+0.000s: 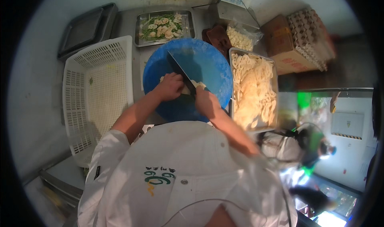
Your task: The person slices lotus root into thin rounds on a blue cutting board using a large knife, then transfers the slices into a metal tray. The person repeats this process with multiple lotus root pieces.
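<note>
In front of me lies a round blue cutting board [212, 63]. My right hand [207, 101] is closed round the handle of a wide-bladed kitchen knife [181, 69], whose dark blade points up and to the left across the board. Just left of the blade, my left hand [172, 86] has its fingers curled down on a pale piece of food. More of that pale food [198, 84] shows right of the blade. Its kind cannot be made out, since hands and knife cover part of it.
A white plastic basket [129, 73] stands left, by stacked metal trays [82, 29]. Behind the board, a metal tray [191, 23] holds pale slices with greens. At right, a tray bears pale yellow strips [254, 89]. Beyond are bagged pale pieces [239, 39], a carton [280, 47] and egg trays [310, 33].
</note>
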{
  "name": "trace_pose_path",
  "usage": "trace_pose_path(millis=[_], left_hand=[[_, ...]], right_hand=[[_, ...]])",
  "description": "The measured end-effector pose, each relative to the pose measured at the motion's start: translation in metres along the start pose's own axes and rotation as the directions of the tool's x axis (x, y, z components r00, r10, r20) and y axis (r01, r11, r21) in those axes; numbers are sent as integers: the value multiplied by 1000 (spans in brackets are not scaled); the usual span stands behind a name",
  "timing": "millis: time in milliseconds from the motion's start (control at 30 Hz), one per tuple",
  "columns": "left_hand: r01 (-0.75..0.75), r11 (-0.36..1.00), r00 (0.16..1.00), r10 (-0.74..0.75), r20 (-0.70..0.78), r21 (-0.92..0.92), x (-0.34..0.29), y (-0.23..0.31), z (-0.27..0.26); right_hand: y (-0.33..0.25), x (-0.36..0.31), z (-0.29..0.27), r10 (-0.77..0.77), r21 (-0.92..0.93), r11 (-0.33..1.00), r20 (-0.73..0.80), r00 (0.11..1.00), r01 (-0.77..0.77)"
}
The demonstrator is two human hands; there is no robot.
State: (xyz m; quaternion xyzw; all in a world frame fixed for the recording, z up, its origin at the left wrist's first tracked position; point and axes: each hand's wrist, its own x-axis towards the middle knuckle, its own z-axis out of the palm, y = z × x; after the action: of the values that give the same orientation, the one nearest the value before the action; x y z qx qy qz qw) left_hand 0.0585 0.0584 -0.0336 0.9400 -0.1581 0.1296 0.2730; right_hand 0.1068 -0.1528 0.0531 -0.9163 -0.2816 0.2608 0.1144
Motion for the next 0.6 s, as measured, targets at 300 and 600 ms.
trace_pose_path(millis=[300,600], left_hand=[[23,1000,1000,-23,22,-12,-7,0,3],[181,972,983,-185,12,152,-21,4,-11]], right_hand=[[8,6,24,-10,37,999,-83,997,13],[62,-9,19,-38,9,999,-269,963,42]])
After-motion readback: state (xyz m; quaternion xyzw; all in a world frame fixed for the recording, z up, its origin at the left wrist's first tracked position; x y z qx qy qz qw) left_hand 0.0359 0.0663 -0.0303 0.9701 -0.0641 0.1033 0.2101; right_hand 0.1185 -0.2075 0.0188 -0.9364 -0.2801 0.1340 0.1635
